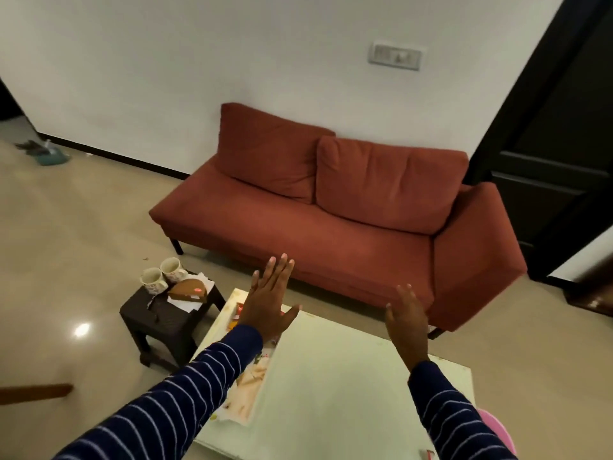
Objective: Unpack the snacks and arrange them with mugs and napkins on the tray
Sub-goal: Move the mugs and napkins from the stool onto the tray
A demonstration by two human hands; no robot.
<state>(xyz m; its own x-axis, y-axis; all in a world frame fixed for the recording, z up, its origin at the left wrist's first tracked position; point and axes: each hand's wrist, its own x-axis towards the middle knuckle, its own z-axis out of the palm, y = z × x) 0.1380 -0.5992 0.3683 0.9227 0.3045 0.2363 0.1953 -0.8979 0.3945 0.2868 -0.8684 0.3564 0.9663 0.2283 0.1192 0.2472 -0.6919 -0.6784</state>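
Observation:
My left hand (268, 302) and my right hand (407, 322) are both raised flat, fingers spread and empty, above a pale tray (331, 376) lying on a low white table (215, 330). Snack packets (239, 312) in red and orange peek out under my left hand, mostly hidden. Two white patterned mugs (164, 275) stand on a small dark stool (166, 318) to the left. Beside them lies a brown napkin holder (188, 289) on white napkins (184, 304).
A rust-red sofa (331, 210) stands against the white wall behind the table. A dark door (564, 134) is at the right. A pink object (497, 429) shows at the lower right, a wooden piece (36, 391) at the lower left, and a dustpan (49, 154) far left.

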